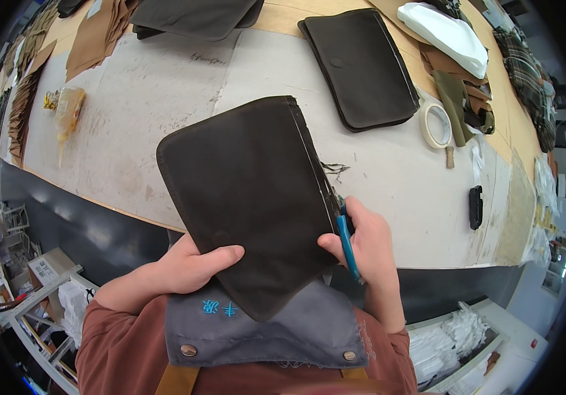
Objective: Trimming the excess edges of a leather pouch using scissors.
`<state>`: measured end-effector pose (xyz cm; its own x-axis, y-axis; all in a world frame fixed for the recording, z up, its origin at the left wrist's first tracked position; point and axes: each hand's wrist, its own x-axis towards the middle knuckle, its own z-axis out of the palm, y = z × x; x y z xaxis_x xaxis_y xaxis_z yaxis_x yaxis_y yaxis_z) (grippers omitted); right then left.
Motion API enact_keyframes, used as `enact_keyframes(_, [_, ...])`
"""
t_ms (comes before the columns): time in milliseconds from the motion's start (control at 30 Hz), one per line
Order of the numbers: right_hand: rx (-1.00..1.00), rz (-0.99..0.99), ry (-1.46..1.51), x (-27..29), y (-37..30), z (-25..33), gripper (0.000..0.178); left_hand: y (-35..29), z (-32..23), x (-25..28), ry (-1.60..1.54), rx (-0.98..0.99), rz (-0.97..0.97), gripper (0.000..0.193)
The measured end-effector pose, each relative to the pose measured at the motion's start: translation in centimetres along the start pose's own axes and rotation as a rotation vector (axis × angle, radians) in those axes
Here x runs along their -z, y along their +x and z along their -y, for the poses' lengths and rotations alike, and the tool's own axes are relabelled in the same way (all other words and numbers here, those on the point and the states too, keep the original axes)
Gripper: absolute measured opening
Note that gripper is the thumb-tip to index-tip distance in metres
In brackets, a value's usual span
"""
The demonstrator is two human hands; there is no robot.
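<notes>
A dark brown, flat sewn piece (250,178) with rounded corners tilts up in front of me over the table's near edge. My left hand (197,266) grips its lower left side, thumb on top and the other fingers hidden beneath. In my right hand (371,243) is a pair of scissors (346,247) with blue handles, held along the right edge of the piece. Their blades are mostly hidden at that edge, so I cannot tell whether they touch it. Dark fabric trimmings (334,169) lie on the table just beyond.
A stack of similar dark pieces (365,69) lies ahead to the right, more dark pieces (194,16) at the far side. Right of them are a tape roll (436,125) and a black tool (475,207). A yellowish plastic cone bag (69,112) lies left, near brown fabric pieces (102,33).
</notes>
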<state>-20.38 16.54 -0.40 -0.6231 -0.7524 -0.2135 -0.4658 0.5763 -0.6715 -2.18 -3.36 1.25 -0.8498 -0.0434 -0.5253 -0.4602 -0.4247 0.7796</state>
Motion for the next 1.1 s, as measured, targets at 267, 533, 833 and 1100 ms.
enact_keyframes(267, [-0.031, -0.008, -0.047, 0.1, 0.9, 1.0, 0.066, 0.0, 0.1, 0.0, 0.044, 0.003, 0.003, 0.036])
enact_keyframes(533, [-0.035, -0.023, 0.022, -0.2, 0.8, 0.3, 0.067, 0.2, 0.2, 0.0, 0.039, -0.008, 0.012, 0.036])
enact_keyframes(833, [-0.035, -0.043, 0.084, -0.5, 0.8, 0.1, 0.065, 0.3, 0.1, 0.0, 0.037, -0.003, 0.006, 0.036])
enact_keyframes(1100, [-0.017, -0.049, 0.131, -1.1, 0.6, -0.2, 0.066, 0.2, -0.3, 0.0, 0.062, 0.045, 0.002, 0.034])
